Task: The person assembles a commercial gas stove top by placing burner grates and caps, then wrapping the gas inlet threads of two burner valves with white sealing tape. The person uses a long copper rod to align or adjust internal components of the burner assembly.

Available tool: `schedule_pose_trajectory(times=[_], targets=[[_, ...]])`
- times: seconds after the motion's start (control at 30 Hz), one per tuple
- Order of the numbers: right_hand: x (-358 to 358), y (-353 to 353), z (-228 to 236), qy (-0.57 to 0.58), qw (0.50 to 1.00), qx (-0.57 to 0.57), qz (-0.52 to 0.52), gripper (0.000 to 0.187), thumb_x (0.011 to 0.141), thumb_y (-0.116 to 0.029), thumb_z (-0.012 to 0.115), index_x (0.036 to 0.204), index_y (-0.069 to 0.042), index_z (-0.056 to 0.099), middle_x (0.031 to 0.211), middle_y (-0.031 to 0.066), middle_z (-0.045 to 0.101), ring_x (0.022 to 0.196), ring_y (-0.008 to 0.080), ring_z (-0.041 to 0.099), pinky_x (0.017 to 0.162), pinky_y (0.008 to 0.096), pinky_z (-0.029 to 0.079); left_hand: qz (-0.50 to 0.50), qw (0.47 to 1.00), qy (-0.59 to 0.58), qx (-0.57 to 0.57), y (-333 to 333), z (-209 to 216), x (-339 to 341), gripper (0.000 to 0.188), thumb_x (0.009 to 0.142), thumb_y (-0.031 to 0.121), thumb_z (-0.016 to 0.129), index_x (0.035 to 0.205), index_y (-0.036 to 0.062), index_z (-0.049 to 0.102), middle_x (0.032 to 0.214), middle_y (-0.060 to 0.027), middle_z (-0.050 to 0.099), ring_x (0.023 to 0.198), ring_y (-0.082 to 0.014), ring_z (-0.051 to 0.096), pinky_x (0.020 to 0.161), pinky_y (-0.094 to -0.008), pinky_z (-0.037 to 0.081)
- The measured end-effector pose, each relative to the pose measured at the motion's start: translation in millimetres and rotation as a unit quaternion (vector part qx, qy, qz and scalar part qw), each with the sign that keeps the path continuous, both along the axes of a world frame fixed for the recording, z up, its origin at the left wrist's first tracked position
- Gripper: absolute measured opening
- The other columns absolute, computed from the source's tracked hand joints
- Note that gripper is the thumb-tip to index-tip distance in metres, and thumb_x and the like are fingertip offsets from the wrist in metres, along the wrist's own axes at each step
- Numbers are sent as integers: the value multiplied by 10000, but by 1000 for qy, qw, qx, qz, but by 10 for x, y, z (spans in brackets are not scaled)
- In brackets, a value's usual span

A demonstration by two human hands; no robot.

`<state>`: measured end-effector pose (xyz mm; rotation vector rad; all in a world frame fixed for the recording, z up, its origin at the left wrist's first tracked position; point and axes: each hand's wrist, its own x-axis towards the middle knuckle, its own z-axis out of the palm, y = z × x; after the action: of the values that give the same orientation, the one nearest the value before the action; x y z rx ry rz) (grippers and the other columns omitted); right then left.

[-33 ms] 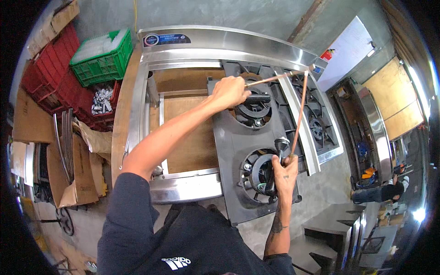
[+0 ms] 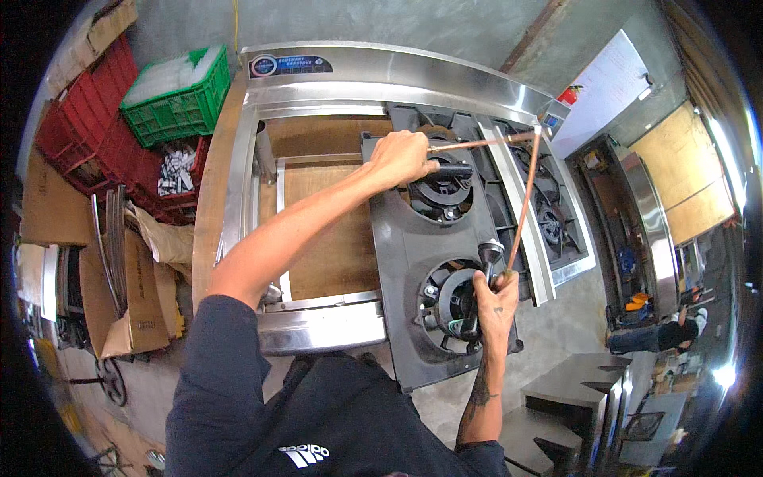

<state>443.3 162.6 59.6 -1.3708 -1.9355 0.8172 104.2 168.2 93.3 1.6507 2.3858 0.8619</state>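
Note:
My left hand [image 2: 400, 157] is closed round one end of a thin copper tube [image 2: 520, 203], above the far burner [image 2: 439, 191]. My right hand [image 2: 496, 300] grips the tube's other end, along with a black burner pipe [image 2: 470, 318] that has a flared mouth. Between my hands the copper runs out to a sharp corner at the far right; whether it is one bent piece or two joined ones, I cannot tell. Another black pipe [image 2: 455, 170] lies beside my left fingers. Both burners sit in a dark metal panel [image 2: 397, 262], the near one [image 2: 445, 302] partly behind my right hand.
The steel stove frame [image 2: 322, 330] has an open bay at left with brown board below. A pale metal strip [image 2: 520, 211] crosses the right side beside more burners [image 2: 548, 219]. Green [image 2: 175, 115] and red crates [image 2: 103, 135] stand left; a person [image 2: 656, 335] is far right.
The copper tube's corner has shifted slightly right and nearer. Both hands keep their grip in almost the same place.

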Motion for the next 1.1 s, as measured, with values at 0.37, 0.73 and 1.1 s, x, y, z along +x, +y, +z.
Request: schedule_pose_trajectory(times=[0.37,0.73,1.1], targets=[[-81,-51,76,100,992,-74,13,448,932,-163,830,949,-121,384,894,-34,351,777,101,378,704,263,373,-133,980,145,-3,38,-32,-108,394,830,420,847,862,29,809,783,-238,747,777,-423,766,692,-516,613],[-889,-434,398,73,995,-28,57,410,909,-140,806,897,-107,398,829,-31,371,722,96,386,627,283,372,-128,973,190,-3,-301,146,-850,502,851,499,828,782,6,762,673,-224,693,672,-421,721,613,-510,553],[-1193,-812,491,92,995,-40,18,421,915,-152,804,923,-82,389,815,3,390,672,111,412,600,301,411,-126,971,198,-35,-473,353,-1134,496,865,521,805,815,28,783,719,-227,712,706,-437,720,642,-523,563]])
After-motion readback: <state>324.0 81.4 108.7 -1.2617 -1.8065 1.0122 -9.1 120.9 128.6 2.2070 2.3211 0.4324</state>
